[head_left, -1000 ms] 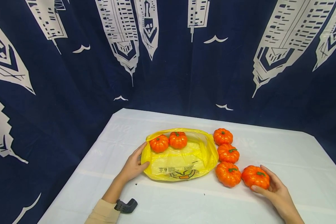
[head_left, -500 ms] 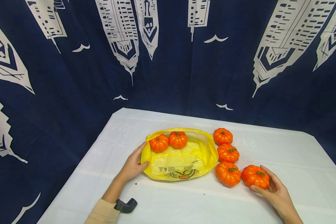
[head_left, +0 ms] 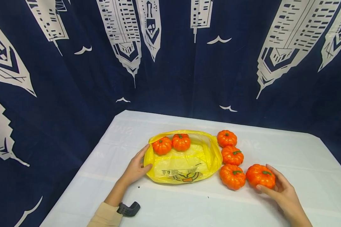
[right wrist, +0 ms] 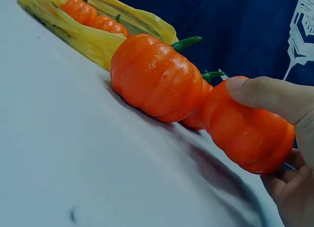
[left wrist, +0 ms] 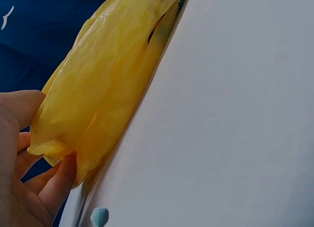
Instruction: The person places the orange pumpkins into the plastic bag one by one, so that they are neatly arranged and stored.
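A yellow plastic bag (head_left: 184, 159) lies on the table with its mouth spread wide. Two small orange pumpkins, a left one (head_left: 162, 145) and a right one (head_left: 181, 142), sit inside it at the back. My left hand (head_left: 136, 166) holds the bag's left edge; in the left wrist view thumb and fingers are on either side of the yellow film (left wrist: 98, 89). Thumb and fingers of my right hand (head_left: 285, 192) grip another pumpkin (head_left: 260, 176) by its sides. The right wrist view shows this pumpkin (right wrist: 248, 131) off the table, with a shadow below.
Right of the bag, three pumpkins stand in a column: back (head_left: 226, 138), middle (head_left: 232, 155) and front (head_left: 232, 177). A white cloth covers the table (head_left: 170, 208). A dark blue curtain (head_left: 170, 82) with white building prints hangs behind it.
My right hand has raised its pumpkin slightly; it sits a little higher and further right in the head view. The left hand, the bag and the other pumpkins have stayed put.
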`<state>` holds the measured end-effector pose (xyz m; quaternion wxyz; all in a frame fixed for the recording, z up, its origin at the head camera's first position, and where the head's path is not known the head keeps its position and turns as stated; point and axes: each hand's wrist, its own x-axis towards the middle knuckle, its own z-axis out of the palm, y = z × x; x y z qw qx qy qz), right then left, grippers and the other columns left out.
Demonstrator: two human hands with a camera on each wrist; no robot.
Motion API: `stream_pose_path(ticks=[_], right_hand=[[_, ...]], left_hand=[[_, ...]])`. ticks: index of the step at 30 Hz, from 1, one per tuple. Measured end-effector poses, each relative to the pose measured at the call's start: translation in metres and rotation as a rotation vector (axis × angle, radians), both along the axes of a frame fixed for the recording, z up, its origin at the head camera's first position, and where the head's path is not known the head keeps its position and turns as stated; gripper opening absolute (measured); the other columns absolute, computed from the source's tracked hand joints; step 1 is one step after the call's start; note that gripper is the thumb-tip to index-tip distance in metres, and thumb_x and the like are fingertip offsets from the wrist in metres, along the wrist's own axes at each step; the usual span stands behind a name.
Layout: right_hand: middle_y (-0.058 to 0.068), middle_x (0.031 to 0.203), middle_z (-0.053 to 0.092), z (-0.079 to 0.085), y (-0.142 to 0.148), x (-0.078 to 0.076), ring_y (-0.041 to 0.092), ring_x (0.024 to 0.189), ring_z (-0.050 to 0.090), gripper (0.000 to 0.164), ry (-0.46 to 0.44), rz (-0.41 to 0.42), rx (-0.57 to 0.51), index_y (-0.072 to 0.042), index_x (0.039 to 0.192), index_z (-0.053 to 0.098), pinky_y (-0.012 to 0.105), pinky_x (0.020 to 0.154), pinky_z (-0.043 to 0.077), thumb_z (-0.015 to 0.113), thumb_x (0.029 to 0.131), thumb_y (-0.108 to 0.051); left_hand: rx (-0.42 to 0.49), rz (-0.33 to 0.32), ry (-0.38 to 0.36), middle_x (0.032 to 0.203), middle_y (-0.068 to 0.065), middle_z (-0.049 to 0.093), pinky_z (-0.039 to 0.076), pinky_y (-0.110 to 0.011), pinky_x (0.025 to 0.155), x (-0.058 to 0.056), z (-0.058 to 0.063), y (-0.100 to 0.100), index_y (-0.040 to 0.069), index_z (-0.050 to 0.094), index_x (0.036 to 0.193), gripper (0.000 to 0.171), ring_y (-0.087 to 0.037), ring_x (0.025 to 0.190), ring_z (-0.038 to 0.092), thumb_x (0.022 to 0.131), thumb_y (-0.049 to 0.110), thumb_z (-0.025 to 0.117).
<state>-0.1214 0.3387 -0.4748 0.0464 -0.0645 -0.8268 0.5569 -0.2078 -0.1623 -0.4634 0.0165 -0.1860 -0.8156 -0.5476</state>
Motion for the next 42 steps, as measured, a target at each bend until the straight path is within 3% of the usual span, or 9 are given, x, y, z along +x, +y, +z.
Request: stream_pose_path(ticks=[4, 9, 16, 20, 23, 30, 42], right_hand=[[-0.013, 0.146, 0.035, 0.011, 0.003, -0.004, -0.017, 0.115, 0.037, 0.080, 0.107, 0.041, -0.030, -0.024, 0.154, 0.031, -0.002, 0.091, 0.035, 0.071, 0.088, -0.003], [-0.016, 0.142, 0.039, 0.031, 0.002, -0.012, -0.014, 0.122, 0.037, 0.078, 0.230, 0.109, -0.042, -0.019, 0.152, 0.036, -0.001, 0.095, 0.033, 0.069, 0.086, 0.005], [-0.008, 0.149, 0.036, 0.055, -0.006, -0.030, -0.006, 0.129, 0.035, 0.079, 0.246, 0.129, 0.134, -0.022, 0.153, 0.033, 0.001, 0.094, 0.035, 0.072, 0.087, -0.004], [-0.007, 0.147, 0.040, 0.063, -0.013, -0.039, -0.007, 0.124, 0.039, 0.078, 0.261, 0.158, 0.129, -0.020, 0.153, 0.035, 0.001, 0.091, 0.039, 0.072, 0.086, -0.003], [-0.011, 0.141, 0.043, 0.067, -0.019, -0.045, -0.008, 0.120, 0.041, 0.077, 0.289, 0.197, 0.095, -0.016, 0.152, 0.037, 0.002, 0.090, 0.041, 0.072, 0.085, 0.002], [-0.009, 0.142, 0.044, 0.072, -0.036, -0.059, -0.007, 0.120, 0.043, 0.077, 0.324, 0.258, 0.062, -0.014, 0.151, 0.038, 0.004, 0.092, 0.041, 0.072, 0.084, 0.004], [-0.004, 0.144, 0.043, 0.078, -0.068, -0.080, -0.003, 0.121, 0.046, 0.074, 0.336, 0.347, -0.046, -0.010, 0.150, 0.038, 0.008, 0.093, 0.043, 0.070, 0.085, 0.004]], left_hand=[[-0.017, 0.004, -0.022, 0.157, -0.023, 0.022, 0.057, -0.034, 0.087, 0.004, 0.007, 0.004, 0.002, 0.025, 0.153, 0.080, -0.043, 0.130, 0.042, 0.085, -0.009, 0.063], [0.008, 0.005, -0.005, 0.158, -0.018, 0.023, 0.057, -0.031, 0.085, -0.005, -0.013, -0.002, 0.009, 0.027, 0.155, 0.082, -0.041, 0.130, 0.043, 0.085, -0.006, 0.066], [0.020, -0.005, 0.012, 0.158, -0.015, 0.023, 0.057, -0.029, 0.085, -0.006, -0.012, -0.003, 0.012, 0.028, 0.155, 0.081, -0.038, 0.133, 0.041, 0.085, -0.004, 0.066], [0.006, 0.002, 0.007, 0.158, -0.015, 0.023, 0.057, -0.030, 0.086, -0.006, -0.012, -0.003, 0.011, 0.027, 0.155, 0.081, -0.037, 0.133, 0.041, 0.085, -0.005, 0.066], [0.003, 0.008, 0.005, 0.158, -0.019, 0.022, 0.057, -0.032, 0.086, -0.003, -0.008, -0.001, 0.006, 0.026, 0.154, 0.081, -0.041, 0.132, 0.042, 0.085, -0.008, 0.064], [0.018, -0.021, 0.003, 0.155, -0.027, 0.021, 0.057, -0.031, 0.085, 0.012, 0.020, 0.004, -0.004, 0.024, 0.152, 0.077, -0.045, 0.130, 0.042, 0.085, -0.011, 0.062], [0.027, -0.024, -0.004, 0.156, -0.026, 0.021, 0.058, -0.030, 0.084, 0.013, 0.022, 0.004, -0.003, 0.025, 0.152, 0.076, -0.045, 0.129, 0.043, 0.085, -0.011, 0.062]])
